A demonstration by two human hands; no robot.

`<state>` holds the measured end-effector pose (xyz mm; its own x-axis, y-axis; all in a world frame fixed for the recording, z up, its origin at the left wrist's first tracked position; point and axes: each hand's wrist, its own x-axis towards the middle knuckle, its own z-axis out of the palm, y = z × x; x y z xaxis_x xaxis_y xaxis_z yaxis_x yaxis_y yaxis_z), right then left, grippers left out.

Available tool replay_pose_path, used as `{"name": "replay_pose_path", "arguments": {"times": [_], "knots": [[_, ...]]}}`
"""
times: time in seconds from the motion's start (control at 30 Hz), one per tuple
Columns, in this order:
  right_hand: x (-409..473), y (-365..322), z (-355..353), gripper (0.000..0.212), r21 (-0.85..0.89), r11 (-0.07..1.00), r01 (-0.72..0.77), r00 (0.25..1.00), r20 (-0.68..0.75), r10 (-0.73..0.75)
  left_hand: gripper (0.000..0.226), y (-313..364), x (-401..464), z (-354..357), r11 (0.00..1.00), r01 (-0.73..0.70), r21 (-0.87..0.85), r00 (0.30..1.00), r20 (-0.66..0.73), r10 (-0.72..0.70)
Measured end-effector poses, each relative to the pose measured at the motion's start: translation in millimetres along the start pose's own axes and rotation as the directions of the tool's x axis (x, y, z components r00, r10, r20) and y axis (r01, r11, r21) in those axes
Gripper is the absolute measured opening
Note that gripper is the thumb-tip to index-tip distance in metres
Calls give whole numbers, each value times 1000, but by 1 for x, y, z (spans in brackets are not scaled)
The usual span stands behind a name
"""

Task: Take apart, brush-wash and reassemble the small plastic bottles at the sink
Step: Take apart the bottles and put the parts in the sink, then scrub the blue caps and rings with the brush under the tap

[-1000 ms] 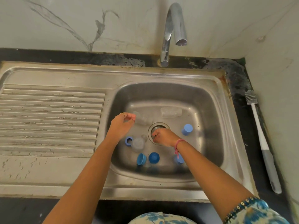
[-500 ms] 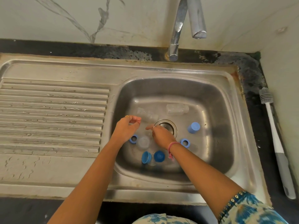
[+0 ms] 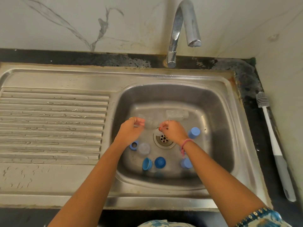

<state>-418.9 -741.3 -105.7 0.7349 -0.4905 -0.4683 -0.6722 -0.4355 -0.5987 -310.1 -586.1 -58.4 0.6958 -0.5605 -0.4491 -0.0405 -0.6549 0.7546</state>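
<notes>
Both hands have risen — left hand [image 3: 131,131] and right hand [image 3: 173,131] pinching clear bottle [image 3: 150,123].

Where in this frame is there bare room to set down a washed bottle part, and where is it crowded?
Free: the ribbed drainboard left of the basin, and the flat steel in front of it. Crowded: the basin floor, where blue caps and clear bottles ring the drain, under the left hand and right hand.

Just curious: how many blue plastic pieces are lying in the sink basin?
5: a ring by the left wrist, two caps at the front, one under the right forearm, one right of the drain. More may be hidden.
</notes>
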Motion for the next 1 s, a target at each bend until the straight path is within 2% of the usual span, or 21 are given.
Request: {"name": "replay_pose_path", "arguments": {"times": [0.07,0.17,0.23,0.33,0.4,0.47,0.53,0.7,0.8,1.0], "knots": [[-6,-12,-24,17,77,996,48,999,-7,-47,41,14,-4,7,999,-22,-33,998,65,24],[-17,-30,-57,20,131,982,136,990,20,-140,72,31,-11,20,995,-95,19,980,179,90],[-25,-37,-73,21,166,966,198,979,13,-203,79,41,-13,25,991,-125,50,972,207,112],[-35,-39,-84,23,232,943,238,970,-8,-243,75,55,-14,27,982,-157,107,970,204,133],[-40,-38,-87,35,296,924,244,968,-18,-249,65,64,-12,29,973,-174,150,971,190,145],[-44,-35,-89,42,360,901,240,970,-66,-232,52,75,-10,29,976,-168,141,980,128,151],[-48,-31,-95,37,410,882,234,971,-146,-190,43,89,-7,27,973,-191,131,981,45,187],[-54,-22,-109,22,459,865,202,971,-212,-114,60,136,14,19,950,-265,166,964,43,262],[-53,-20,-115,19,471,859,201,971,-210,-112,67,161,36,22,902,-327,283,945,86,316],[-43,-13,-123,19,492,856,157,979,-192,-69,71,187,77,21,862,-263,433,965,135,227]]}}
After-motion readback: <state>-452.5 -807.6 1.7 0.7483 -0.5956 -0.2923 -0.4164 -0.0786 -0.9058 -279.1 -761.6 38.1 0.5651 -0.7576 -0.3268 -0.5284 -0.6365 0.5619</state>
